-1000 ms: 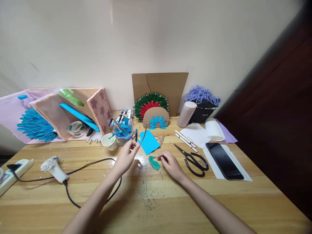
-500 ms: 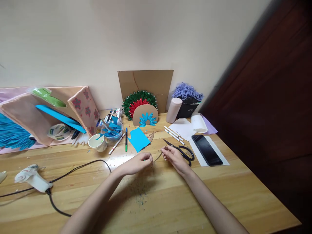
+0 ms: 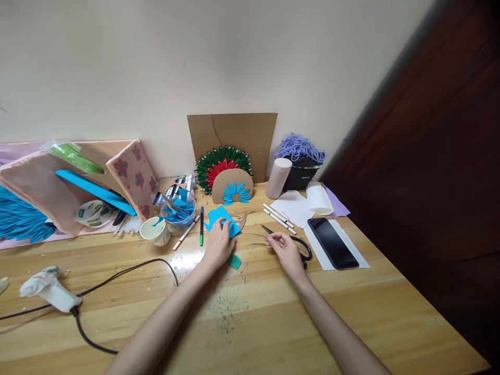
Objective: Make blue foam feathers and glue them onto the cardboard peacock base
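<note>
My left hand (image 3: 219,242) lies over the front left part of a blue sheet (image 3: 231,221), its fingers curled on it and its thumb by the lower edge. Just below that hand a small green cut piece (image 3: 234,261) rests on the table. My right hand (image 3: 283,249) is closed in a pinch on a thin brown strip (image 3: 258,236), which sticks out to the left. Black-handled scissors (image 3: 305,250) lie partly behind the right hand, blades pointing left. A curved brown cardboard scrap (image 3: 242,221) is beside the blue sheet.
A blue-green marker (image 3: 202,226), a white paper cup (image 3: 155,232) and a tub of blue scraps (image 3: 180,211) stand left. A glue gun (image 3: 50,289) trails its cable. A phone (image 3: 332,242) lies right. Cardboard with petal shapes (image 3: 232,186) leans at the back.
My left hand has moved forward onto the blue sheet, and the green piece now shows on the table. The right hand has shifted slightly right with the strip.
</note>
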`<action>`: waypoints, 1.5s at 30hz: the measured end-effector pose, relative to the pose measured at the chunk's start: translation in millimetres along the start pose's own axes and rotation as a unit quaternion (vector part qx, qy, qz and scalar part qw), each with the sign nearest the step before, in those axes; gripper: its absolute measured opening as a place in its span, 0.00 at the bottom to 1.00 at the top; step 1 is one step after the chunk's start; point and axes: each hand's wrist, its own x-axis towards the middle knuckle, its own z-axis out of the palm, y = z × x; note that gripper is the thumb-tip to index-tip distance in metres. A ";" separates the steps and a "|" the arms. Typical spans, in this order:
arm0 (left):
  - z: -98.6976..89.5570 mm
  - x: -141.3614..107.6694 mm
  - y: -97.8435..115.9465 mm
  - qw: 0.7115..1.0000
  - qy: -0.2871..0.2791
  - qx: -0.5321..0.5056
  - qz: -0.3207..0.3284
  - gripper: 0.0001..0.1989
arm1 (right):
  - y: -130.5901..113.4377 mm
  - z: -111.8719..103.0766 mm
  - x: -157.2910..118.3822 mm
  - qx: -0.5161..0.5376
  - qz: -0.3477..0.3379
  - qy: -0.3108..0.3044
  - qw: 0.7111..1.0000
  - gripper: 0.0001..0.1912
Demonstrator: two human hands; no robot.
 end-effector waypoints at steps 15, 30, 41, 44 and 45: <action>5.6 21.6 3.7 0.994 -0.047 0.097 0.035 0.09 | -10.3 -30.7 7.7 -0.461 -0.151 0.003 0.875 0.11; 8.1 21.5 10.6 0.999 -0.004 0.023 0.042 0.07 | -0.1 -47.7 9.0 -0.625 -0.049 -0.006 0.779 0.10; -18.9 27.2 24.6 0.873 0.050 -0.482 -0.053 0.10 | 9.3 -34.0 14.3 -0.214 -0.026 0.073 0.974 0.19; -18.3 31.9 23.3 0.782 0.045 -0.610 -0.117 0.13 | -0.9 -23.8 9.8 -0.090 0.037 0.036 0.995 0.21; -15.1 32.8 22.3 0.766 0.032 -0.628 -0.131 0.13 | -4.3 -20.1 7.5 -0.064 0.064 0.019 0.996 0.22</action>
